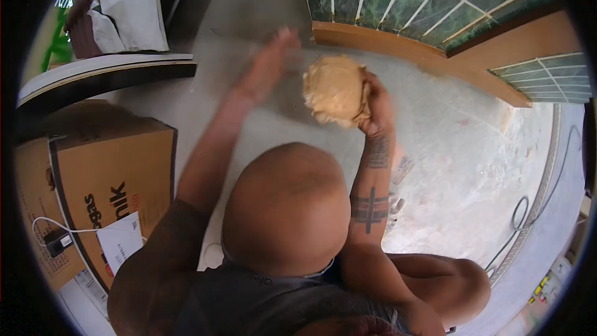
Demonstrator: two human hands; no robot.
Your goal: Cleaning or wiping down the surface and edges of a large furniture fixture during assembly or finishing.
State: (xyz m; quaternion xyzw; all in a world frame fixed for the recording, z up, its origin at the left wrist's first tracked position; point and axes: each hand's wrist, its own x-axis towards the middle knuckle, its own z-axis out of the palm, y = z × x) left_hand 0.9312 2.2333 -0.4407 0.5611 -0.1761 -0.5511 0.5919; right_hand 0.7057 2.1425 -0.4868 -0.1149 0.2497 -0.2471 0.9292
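My right hand (377,104) grips a round, tan bundle (336,89) with a crumpled, ruffled edge; what it is made of I cannot tell. The fingers wrap round its right side, holding it above the grey floor (261,126). Off to the left of the bundle, my left hand (273,56) is stretched forward over the floor. Motion blurs it, but its fingers look extended and nothing shows in them.
A low wall with green tiles (423,0) and a brown ledge (385,42) stands ahead to the right. On the left are a large cardboard box (121,168), a white charger (59,242) and a dark-edged board (112,81). A cable (519,218) lies at the right.
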